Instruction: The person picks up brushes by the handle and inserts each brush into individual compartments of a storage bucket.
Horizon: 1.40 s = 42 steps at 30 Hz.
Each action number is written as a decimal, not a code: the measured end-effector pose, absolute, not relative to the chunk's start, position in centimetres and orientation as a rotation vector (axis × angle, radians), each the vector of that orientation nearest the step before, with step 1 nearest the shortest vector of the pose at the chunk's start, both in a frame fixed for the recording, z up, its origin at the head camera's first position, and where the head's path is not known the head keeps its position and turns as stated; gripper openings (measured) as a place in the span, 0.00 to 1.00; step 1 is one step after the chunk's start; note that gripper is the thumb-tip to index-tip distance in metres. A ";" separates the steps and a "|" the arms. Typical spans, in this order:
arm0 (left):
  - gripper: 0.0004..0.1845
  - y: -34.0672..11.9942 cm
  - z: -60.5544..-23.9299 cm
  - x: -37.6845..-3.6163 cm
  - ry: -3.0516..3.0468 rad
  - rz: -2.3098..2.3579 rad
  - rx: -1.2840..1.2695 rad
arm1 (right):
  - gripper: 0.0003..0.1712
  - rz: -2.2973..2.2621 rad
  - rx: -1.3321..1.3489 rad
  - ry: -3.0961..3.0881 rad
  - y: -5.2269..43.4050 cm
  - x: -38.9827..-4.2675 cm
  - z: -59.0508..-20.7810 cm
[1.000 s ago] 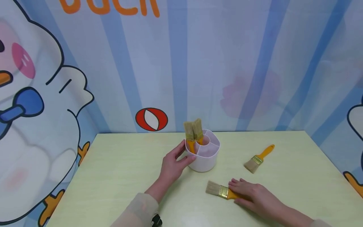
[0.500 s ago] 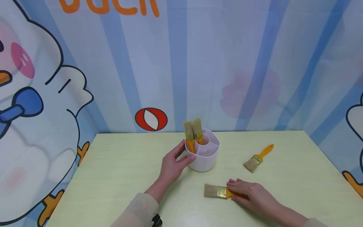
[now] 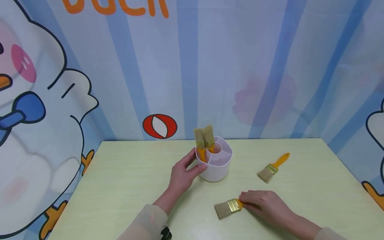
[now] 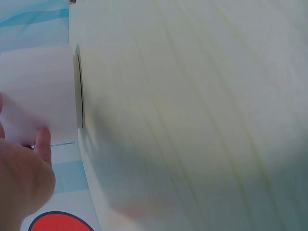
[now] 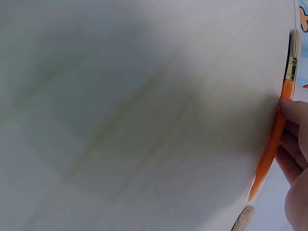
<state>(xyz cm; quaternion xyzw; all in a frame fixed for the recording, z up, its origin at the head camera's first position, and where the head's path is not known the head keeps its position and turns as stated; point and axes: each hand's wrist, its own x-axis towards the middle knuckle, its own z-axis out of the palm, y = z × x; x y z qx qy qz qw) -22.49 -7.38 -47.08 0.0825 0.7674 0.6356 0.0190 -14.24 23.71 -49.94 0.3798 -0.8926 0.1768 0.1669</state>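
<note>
My right hand [image 3: 264, 206] fingers pinch the near brush [image 3: 229, 207] by its handle, low on the tabletop [image 3: 126, 180]. My left hand [image 3: 183, 173] cups the holder [image 3: 214, 163]. Risk: shallow grip may let the brush swing and slip; a loose left hand could tip the holder.

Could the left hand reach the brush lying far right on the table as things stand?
Probably not easily: the left hand holds the white holder, which stands between it and the far brush; the right hand lies nearer.
</note>
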 end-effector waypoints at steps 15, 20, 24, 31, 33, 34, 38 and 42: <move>0.43 -7.3 -46.8 -22.5 2.375 1.977 0.260 | 0.20 0.578 1.035 -2.389 23.6 -15.6 -49.7; 0.44 -7.4 -46.9 -22.5 2.376 1.980 0.262 | 0.20 0.690 0.947 -2.448 23.7 -15.8 -48.8; 0.43 -7.4 -47.0 -22.5 2.374 1.982 0.260 | 0.21 0.753 0.868 -2.498 23.7 -16.0 -47.6; 0.43 -7.4 -47.1 -22.4 2.377 1.982 0.264 | 0.21 0.800 0.787 -2.489 23.5 -16.3 -45.9; 0.43 -7.4 -47.1 -22.4 2.378 1.980 0.266 | 0.21 0.803 0.786 -2.448 23.5 -16.5 -45.5; 0.43 -7.4 -47.0 -22.4 2.377 1.980 0.266 | 0.22 0.808 0.785 -2.428 23.5 -16.5 -45.3; 0.42 -7.4 -47.0 -22.4 2.367 1.983 0.263 | 0.21 0.905 0.750 -2.402 23.2 -16.8 -44.4; 0.42 -7.5 -47.1 -22.5 2.360 1.985 0.259 | 0.17 1.086 0.649 -2.425 22.7 -17.1 -43.4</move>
